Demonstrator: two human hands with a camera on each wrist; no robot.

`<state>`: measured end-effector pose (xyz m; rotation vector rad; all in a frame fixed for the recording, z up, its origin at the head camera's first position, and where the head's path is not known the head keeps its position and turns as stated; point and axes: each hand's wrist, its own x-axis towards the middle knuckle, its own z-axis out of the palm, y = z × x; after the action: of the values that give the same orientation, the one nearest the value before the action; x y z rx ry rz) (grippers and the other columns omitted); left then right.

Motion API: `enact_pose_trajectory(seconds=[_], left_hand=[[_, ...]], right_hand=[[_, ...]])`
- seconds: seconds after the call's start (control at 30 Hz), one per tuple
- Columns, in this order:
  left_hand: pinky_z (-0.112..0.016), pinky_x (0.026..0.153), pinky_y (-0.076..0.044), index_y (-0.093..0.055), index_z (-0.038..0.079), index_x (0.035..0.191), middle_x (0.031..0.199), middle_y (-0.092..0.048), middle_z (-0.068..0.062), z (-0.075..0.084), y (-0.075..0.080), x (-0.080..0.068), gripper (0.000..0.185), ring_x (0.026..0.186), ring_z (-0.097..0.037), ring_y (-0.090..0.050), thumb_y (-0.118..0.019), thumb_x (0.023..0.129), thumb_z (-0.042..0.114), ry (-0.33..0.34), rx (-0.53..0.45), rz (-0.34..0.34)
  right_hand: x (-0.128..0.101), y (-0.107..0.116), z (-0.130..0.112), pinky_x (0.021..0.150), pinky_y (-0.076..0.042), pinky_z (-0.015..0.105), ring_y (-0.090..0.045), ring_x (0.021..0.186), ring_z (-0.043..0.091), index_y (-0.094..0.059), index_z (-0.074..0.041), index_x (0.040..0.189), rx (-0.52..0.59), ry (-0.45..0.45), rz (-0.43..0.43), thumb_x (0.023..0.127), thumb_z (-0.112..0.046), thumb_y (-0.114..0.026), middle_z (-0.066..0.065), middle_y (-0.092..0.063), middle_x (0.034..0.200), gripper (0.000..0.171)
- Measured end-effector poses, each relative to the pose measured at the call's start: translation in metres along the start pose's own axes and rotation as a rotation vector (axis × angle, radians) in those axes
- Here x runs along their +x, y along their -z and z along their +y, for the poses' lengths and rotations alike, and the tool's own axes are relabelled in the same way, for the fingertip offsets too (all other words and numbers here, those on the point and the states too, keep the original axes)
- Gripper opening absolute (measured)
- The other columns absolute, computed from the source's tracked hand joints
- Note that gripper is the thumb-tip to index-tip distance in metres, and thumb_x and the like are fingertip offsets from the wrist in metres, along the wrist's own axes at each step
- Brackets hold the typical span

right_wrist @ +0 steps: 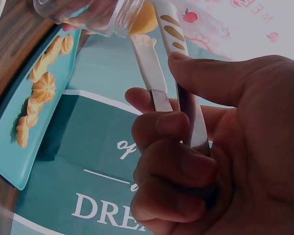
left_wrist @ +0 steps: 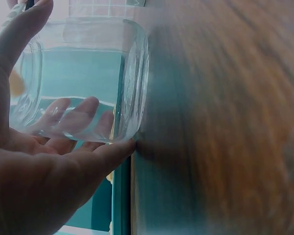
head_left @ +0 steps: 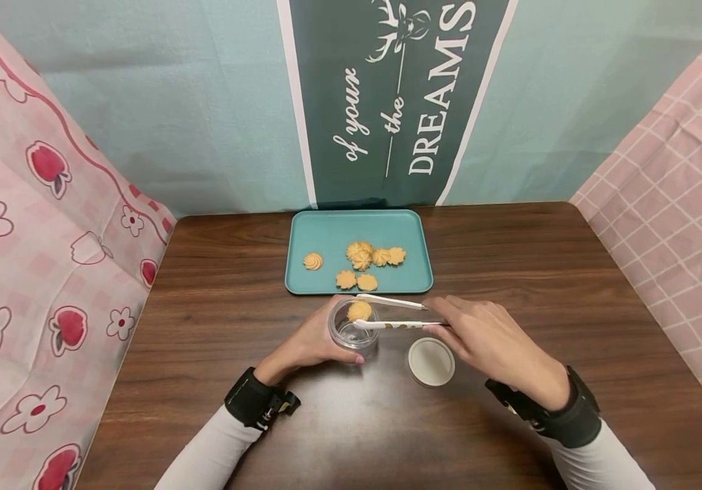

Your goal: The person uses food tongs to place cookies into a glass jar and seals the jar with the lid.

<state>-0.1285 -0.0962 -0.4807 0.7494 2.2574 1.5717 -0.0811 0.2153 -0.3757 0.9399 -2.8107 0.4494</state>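
My left hand [head_left: 317, 338] holds a clear glass jar [left_wrist: 83, 78] around its side, low over the wooden table. In the right wrist view, my right hand [right_wrist: 186, 147] grips a pair of tongs [right_wrist: 152, 66] with white tips and gold marks. A round golden cookie [head_left: 360, 311] sits at the mouth of the jar, by the tips of the tongs. Whether the tips still pinch it is hard to tell. Beyond the jar, several piped cookies [head_left: 360, 255] lie on a teal tray [head_left: 326, 228]; some are heaped together, one sits apart at left.
A round whitish lid [head_left: 431, 362] lies on the brown wooden table [head_left: 216, 292], between the jar and my right wrist. Behind the tray hangs a teal cloth [head_left: 222, 136] with lettering. Pink patterned cloths [head_left: 32, 272] flank the table on both sides.
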Motion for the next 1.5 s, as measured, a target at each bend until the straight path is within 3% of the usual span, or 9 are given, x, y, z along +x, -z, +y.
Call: enact_pose_trajectory(seconds=[0.23,0.43,0.63,1.03,1.5], left_hand=[[-0.053,0.115,-0.044,-0.053,0.012,0.145,0.140,-0.061,-0.007,0.000,0.000,0.000,0.095,0.128,-0.028,-0.058,-0.103,0.064,0.017,-0.031,-0.010,0.000],[-0.054,0.116,-0.043,-0.053,0.012,0.145,0.139,-0.061,-0.005,-0.001,0.000,0.000,0.096,0.130,-0.032,-0.059,-0.104,0.063,0.016,-0.018,0.000,0.003],[-0.053,0.118,-0.042,-0.053,0.013,0.145,0.140,-0.061,-0.004,-0.002,-0.001,0.001,0.096,0.132,-0.034,-0.057,-0.104,0.063,0.013,-0.022,-0.002,-0.002],[-0.054,0.118,-0.041,-0.054,0.015,0.144,0.139,-0.061,-0.003,0.000,0.000,0.002,0.094,0.133,-0.036,-0.056,-0.103,0.064,0.010,-0.028,-0.024,-0.011],[-0.053,0.118,-0.042,-0.054,0.015,0.145,0.139,-0.061,-0.002,-0.002,-0.001,0.001,0.093,0.133,-0.034,-0.056,-0.103,0.065,0.012,-0.037,-0.006,-0.014]], right_hand=[[0.001,0.003,0.001,0.054,-0.044,0.028,-0.049,0.063,0.003,-0.067,-0.015,0.119,-0.003,-0.012,0.030,0.100,-0.027,-0.074,-0.010,-0.063,0.085,0.024],[0.002,0.003,0.004,0.058,-0.053,0.038,-0.058,0.067,0.009,-0.069,-0.011,0.125,-0.009,-0.035,0.070,0.099,-0.025,-0.076,-0.002,-0.072,0.097,0.031],[0.004,0.003,0.011,0.055,-0.048,0.034,-0.055,0.065,0.011,-0.068,-0.008,0.127,-0.003,-0.066,0.087,0.097,-0.022,-0.078,0.002,-0.072,0.095,0.035],[0.018,0.005,0.025,0.051,-0.032,0.026,-0.042,0.059,0.008,-0.067,-0.006,0.125,0.048,-0.146,0.069,0.101,-0.020,-0.074,-0.006,-0.050,0.071,0.030],[0.038,-0.012,0.048,0.052,-0.035,0.031,-0.048,0.060,0.014,-0.066,-0.003,0.131,0.056,-0.171,0.026,0.106,-0.027,-0.068,-0.001,-0.059,0.075,0.035]])
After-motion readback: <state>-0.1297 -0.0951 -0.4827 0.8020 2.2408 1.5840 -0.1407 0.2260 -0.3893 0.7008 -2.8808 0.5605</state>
